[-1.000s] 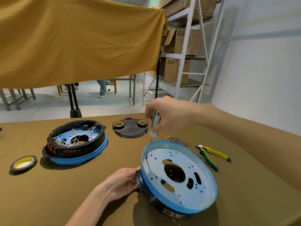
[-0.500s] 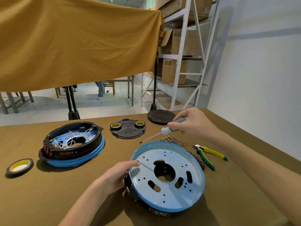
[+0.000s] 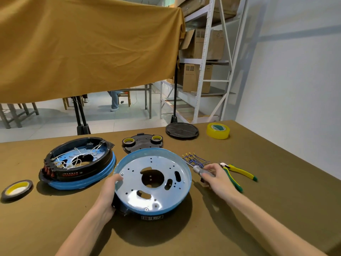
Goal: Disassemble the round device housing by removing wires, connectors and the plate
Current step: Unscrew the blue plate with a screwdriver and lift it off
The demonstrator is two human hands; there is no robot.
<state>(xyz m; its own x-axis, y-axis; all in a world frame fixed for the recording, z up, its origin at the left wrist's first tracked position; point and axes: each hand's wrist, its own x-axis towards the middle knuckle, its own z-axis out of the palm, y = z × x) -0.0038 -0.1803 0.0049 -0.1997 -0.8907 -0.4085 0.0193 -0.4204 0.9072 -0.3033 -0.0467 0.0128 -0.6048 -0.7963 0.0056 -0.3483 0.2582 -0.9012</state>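
Observation:
A round housing (image 3: 153,211) with a black body and blue rim lies in front of me, and its pale perforated metal plate (image 3: 132,174) faces up. My left hand (image 3: 108,193) grips the housing's left rim, thumb on the plate's edge beside a small screw (image 3: 122,173). My right hand (image 3: 215,177) is low over the table just right of the housing, closed on a grey-handled screwdriver (image 3: 200,171) lying nearly flat. A bundle of removed blue wires (image 3: 193,159) with gold terminals lies just beyond it.
A second housing (image 3: 77,163) with white wires inside sits at the left. Behind are a black cover plate (image 3: 142,145) bearing two tape rolls, a black round lid (image 3: 181,130) and a yellow tape roll (image 3: 218,130). Yellow-green pliers (image 3: 238,174) lie right; another tape roll (image 3: 16,189) far left.
My right hand lifted the screwdriver off the plate and swung it right and down to the table beside the housing. My left hand moved from the housing's side up onto its rim.

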